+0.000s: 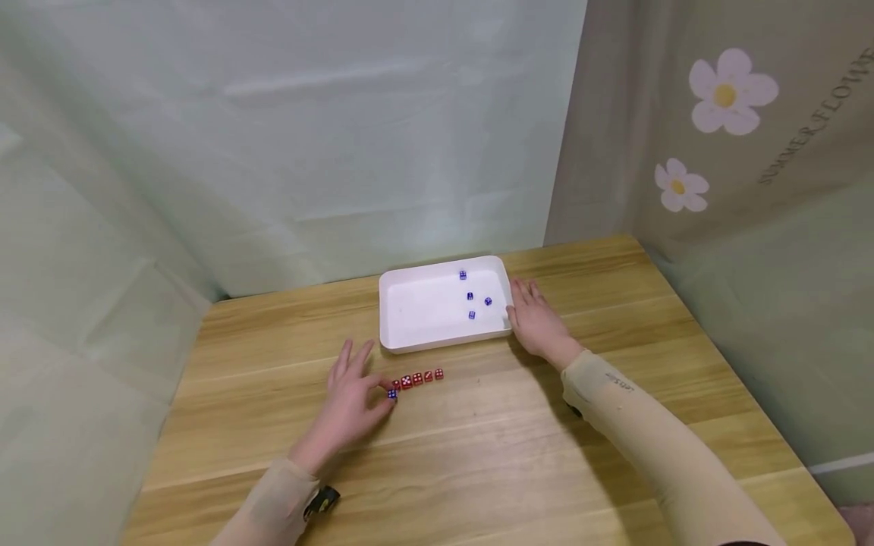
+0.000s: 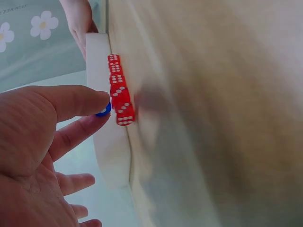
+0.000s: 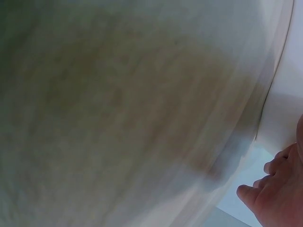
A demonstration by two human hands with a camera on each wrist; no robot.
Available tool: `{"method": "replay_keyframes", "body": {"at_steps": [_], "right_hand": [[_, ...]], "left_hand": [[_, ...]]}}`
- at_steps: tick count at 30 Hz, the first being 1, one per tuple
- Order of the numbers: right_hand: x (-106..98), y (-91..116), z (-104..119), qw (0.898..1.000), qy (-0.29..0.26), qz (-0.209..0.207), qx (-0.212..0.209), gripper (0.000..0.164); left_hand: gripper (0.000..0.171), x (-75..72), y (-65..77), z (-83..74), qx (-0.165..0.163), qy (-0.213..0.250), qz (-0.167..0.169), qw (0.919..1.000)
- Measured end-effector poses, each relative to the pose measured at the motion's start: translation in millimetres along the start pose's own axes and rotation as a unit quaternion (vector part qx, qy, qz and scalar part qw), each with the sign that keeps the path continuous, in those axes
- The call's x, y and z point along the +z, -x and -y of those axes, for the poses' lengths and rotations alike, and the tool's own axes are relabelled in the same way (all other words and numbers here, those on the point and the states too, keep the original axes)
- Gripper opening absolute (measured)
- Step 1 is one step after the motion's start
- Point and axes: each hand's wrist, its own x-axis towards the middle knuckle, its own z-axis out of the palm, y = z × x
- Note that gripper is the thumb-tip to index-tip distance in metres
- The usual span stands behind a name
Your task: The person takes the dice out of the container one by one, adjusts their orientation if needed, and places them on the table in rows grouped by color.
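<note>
Pinching a blue die (image 1: 392,394) with the left hand (image 1: 350,402), apparently aligning it with red dice (image 1: 418,378), in front of the white tray (image 1: 423,303). Touching that tray's right wall with straight fingers of the right hand (image 1: 537,324). Probably needs careful release next

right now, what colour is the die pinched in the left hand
The die is blue with white pips, clearest in the head view.

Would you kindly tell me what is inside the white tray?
Four blue dice lie in the white tray, toward the end by the right hand. What lies directly beneath them is covered and cannot be seen.
</note>
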Motion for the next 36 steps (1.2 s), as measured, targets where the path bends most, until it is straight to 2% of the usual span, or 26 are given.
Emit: {"method": "replay_keyframes", "body": {"at_steps": [6, 17, 29, 36], "right_hand": [[-0.6, 4.1, -1.1, 1.0, -0.002, 0.005, 0.007, 0.065], [1.4, 6.2, -3.8, 1.0, -0.01, -0.003, 0.013, 0.064], [0.4, 5.2, -2.9, 1.0, -0.012, -0.001, 0.014, 0.065], [1.4, 5.1, -1.5, 1.0, -0.012, 0.0, 0.016, 0.065]], "left_hand": [[0.022, 3.2, 6.9, 1.1, -0.018, 0.003, 0.014, 0.9997], [0.026, 8.7, 4.7, 1.6, -0.027, 0.012, 0.024, 0.9993], [0.021, 13.5, 2.1, 0.3, -0.031, -0.011, 0.016, 0.9993], [0.021, 15.4, 4.0, -1.8, -0.034, -0.01, 0.01, 0.9993]]}}
